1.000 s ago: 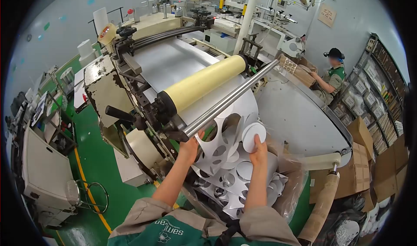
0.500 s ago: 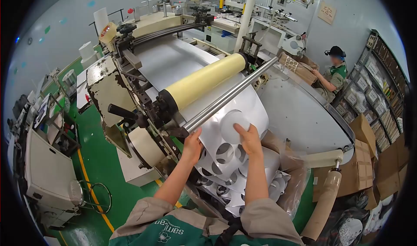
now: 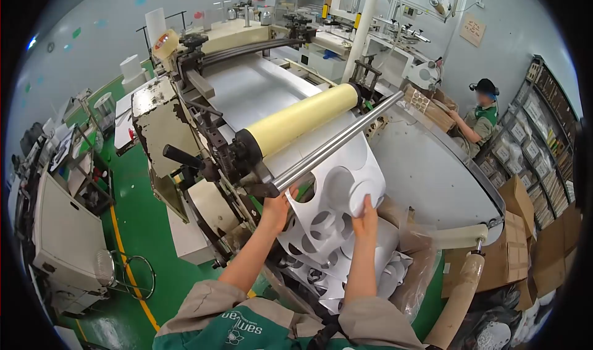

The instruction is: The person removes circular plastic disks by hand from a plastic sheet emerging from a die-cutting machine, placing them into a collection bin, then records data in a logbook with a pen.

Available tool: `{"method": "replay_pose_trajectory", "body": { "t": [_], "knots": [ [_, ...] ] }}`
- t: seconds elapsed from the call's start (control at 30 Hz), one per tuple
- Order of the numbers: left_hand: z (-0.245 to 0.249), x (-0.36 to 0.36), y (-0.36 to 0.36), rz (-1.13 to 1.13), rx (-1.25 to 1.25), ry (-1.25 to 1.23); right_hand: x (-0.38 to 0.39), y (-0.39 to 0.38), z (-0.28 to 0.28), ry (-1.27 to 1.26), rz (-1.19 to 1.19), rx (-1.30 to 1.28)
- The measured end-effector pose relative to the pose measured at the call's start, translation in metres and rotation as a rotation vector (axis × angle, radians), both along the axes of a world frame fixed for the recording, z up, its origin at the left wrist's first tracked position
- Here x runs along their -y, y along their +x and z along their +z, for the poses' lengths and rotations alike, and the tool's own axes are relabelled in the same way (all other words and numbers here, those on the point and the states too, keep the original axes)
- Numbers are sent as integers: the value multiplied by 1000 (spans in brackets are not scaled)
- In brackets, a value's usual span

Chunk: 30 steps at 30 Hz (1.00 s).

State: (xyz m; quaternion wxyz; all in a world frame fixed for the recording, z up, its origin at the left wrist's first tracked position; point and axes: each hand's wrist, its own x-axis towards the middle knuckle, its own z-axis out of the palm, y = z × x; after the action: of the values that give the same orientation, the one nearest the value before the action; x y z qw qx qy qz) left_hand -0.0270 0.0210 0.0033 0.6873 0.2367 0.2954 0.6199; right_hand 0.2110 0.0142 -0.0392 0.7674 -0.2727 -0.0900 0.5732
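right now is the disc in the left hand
No, the right hand holds the disc, while the left hand is at the sheet.

So half a second ago the white disc (image 3: 364, 197) sat over the white sheet (image 3: 367, 163), thumb of the right hand (image 3: 365, 220) on it. Now it's shifted toward 4 o'clock, with a round hole (image 3: 338, 187) around its 9. A second hole (image 3: 305, 188) popped up at 2 o'clock from the left hand (image 3: 275, 211).
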Motion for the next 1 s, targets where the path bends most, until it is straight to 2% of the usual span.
{"method": "replay_pose_trajectory", "body": {
  "t": [0.03,0.13,0.2,0.27,0.37,0.47,0.57,0.6,0.63,0.67,0.73,0.8,0.83,0.93,0.97,1.0],
  "knots": [
    [-19,-13,-4,-10,-36,12,6,2,12,-65,-38,-60],
    [-20,-25,0,12,35,154,11,-5,45,111,64,91],
    [-4,-24,5,21,186,84,6,-18,66,132,224,242],
    [-4,-17,10,-45,194,74,6,-36,86,166,304,432],
    [-3,11,27,-80,70,28,-11,-58,80,197,439,685],
    [-12,21,26,-126,95,-31,-9,-70,83,159,462,924],
    [-20,18,19,-119,-85,-26,-10,-66,49,158,227,575],
    [-1,22,19,-84,-27,7,-6,-55,44,123,220,403],
    [4,18,16,-44,-71,-2,-5,-41,31,86,200,283],
    [8,14,13,-7,-117,-13,-5,-33,20,60,100,337],
    [-8,-6,4,28,-76,0,-6,-2,-1,10,58,258],
    [1,-7,-2,33,-5,87,3,17,5,-35,-35,191],
    [-18,-16,-7,20,27,92,4,28,3,-12,-27,127],
    [7,-8,-4,28,248,-18,17,26,39,31,-33,145],
    [20,-2,-1,54,279,-40,16,26,42,78,9,172],
    [1,-13,-2,27,275,11,17,22,48,110,79,281]
  ]
}}
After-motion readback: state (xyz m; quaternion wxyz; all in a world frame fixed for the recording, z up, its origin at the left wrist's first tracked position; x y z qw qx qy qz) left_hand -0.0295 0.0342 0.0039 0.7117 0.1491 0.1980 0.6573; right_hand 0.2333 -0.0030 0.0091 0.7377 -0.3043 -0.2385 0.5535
